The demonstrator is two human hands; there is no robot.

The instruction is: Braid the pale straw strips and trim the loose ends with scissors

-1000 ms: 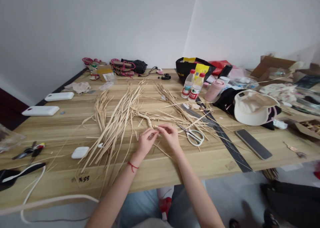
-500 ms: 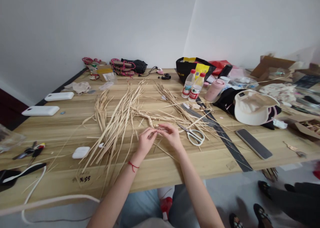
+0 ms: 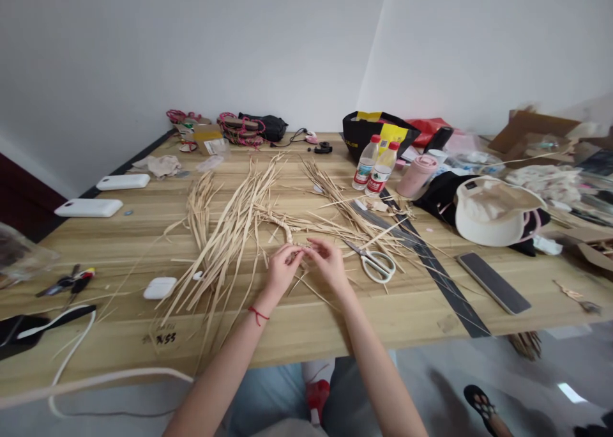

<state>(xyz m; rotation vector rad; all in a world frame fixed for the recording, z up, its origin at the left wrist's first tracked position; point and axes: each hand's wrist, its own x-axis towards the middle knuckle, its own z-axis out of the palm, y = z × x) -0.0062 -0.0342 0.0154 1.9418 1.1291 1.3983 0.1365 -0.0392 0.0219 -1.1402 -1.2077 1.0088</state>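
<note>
On the tabletop [image 3: 306,322], straw strips [image 3: 230,232] fan toward 11 o'clock from the hands; scissors [image 3: 376,262] lie at 3 o'clock, bottles [image 3: 373,168] at 1 o'clock, earbud case [image 3: 159,288] at 9 o'clock.

Item: wooden counter [image 3: 306,322], seen from my head.
- My left hand [image 3: 282,269] and right hand [image 3: 329,264] meet fingertip to fingertip, each grip pinched on the near end of a braided straw cord [image 3: 286,229].
- Loose straw strips [image 3: 225,239] fan out to the left of and behind my hands.
- White-handled scissors [image 3: 376,262] lie just right of my right hand.
- Two water bottles [image 3: 373,167] and a pink cup [image 3: 416,176] stand farther back.
- A white hat [image 3: 495,212] lies at right, a dark phone [image 3: 493,282] nearer the edge.
- A white earbud case [image 3: 159,287] lies at left.
</note>
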